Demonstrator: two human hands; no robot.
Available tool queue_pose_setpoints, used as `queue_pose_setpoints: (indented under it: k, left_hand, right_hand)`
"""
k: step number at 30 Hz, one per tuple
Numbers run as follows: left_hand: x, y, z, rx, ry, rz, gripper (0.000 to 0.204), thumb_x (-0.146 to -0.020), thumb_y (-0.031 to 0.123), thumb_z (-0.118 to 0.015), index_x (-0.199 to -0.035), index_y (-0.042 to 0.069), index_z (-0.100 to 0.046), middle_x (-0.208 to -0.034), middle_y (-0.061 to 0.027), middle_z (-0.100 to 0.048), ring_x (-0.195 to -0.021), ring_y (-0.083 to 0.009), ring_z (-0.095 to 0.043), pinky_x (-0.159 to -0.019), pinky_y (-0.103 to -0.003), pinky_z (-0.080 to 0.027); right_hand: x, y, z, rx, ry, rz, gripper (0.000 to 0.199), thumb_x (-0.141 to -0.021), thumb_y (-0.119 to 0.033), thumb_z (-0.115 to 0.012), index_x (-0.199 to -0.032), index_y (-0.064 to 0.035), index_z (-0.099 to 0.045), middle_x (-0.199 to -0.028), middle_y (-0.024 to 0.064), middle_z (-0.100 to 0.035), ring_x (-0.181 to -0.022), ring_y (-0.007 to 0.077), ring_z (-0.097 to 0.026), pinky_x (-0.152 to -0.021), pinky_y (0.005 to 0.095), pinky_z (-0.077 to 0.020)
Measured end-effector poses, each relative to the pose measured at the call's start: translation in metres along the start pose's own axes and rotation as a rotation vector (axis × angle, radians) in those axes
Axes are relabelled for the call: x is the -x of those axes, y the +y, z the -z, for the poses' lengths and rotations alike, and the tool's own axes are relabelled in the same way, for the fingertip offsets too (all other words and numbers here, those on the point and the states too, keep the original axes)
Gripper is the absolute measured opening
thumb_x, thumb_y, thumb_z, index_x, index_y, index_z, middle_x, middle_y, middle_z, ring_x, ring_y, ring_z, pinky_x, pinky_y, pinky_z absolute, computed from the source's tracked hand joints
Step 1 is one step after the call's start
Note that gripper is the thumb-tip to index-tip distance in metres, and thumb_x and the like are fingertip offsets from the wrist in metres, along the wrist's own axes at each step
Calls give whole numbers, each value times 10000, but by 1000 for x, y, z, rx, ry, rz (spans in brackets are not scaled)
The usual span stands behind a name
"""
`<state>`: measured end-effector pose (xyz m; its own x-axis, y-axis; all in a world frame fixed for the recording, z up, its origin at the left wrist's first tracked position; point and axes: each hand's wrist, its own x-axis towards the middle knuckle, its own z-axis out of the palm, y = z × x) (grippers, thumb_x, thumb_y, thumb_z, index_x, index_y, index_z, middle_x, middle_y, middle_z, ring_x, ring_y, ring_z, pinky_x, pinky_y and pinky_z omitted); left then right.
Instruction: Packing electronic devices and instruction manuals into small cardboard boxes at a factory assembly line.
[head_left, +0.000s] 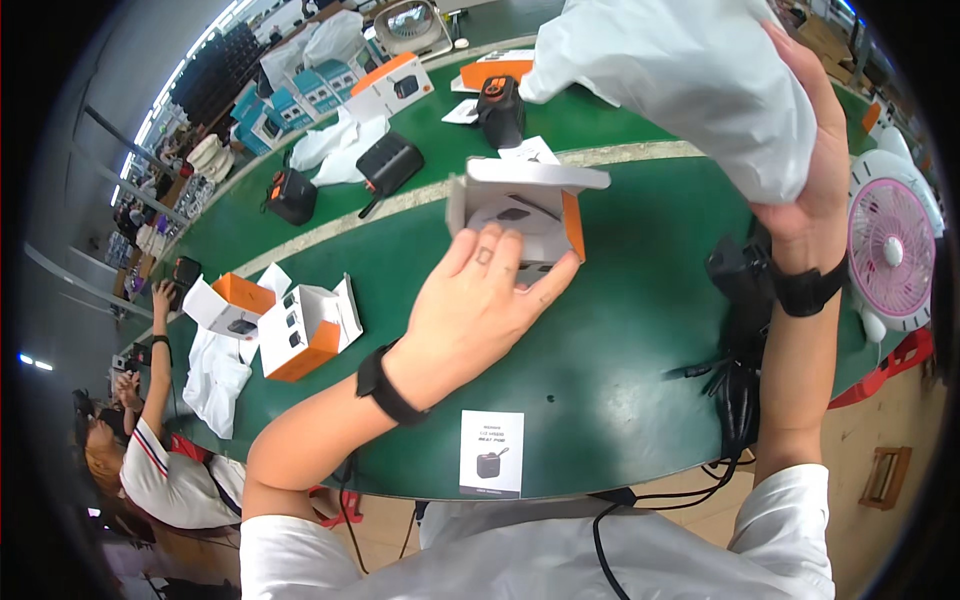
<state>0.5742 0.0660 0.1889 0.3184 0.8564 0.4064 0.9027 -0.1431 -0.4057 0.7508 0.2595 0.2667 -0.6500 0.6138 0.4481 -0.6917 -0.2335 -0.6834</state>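
While the open box (525, 215) is gripped by the left hand (480, 305), a white bag (690, 85) is held raised, clenched in the right hand (815, 165); packing step judged underway, bag to be lowered boxward.

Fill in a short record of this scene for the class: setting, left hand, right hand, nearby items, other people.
Setting: green table
Left hand: holds an open white and orange carton
Right hand: raised, grips a white bag
Nearby items: leaflet at the table's near edge; pink fan at right; open boxes at left
Other people: a co-worker at far left
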Motion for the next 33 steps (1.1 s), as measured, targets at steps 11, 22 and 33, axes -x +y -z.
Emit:
queue_pose_setpoints:
  k: [11,22,33]
  left_hand:
    - [45,-32,-39,-1,12,64,432,-735,55,-545,-1141,193,-589,-1028,-142,-546,-974,-276,-523,-855,-361,-400]
    - [29,-50,-22,565,105,57,181,-723,65,-558,-891,86,-622,-912,-91,-602,-895,-246,-559,-783,-339,-423]
    - [66,-74,0,1043,40,-199,488,-720,173,-684,-1171,61,-535,-1165,-170,-546,-957,-335,-572,-856,-373,-456]
  right_hand:
    - [49,84,-82,168,-163,-278,519,-818,-225,-579,-1232,52,-435,-1135,154,-576,-984,261,-606,-882,363,-487]
    - [83,80,-70,-201,33,-297,620,-819,-298,-556,-1315,25,-370,-1217,165,-533,-1111,274,-535,-964,380,-414]
    - [99,126,-71,532,-158,-151,663,-735,-169,-636,-1296,29,-343,-1230,125,-491,-1121,228,-491,-976,353,-367]
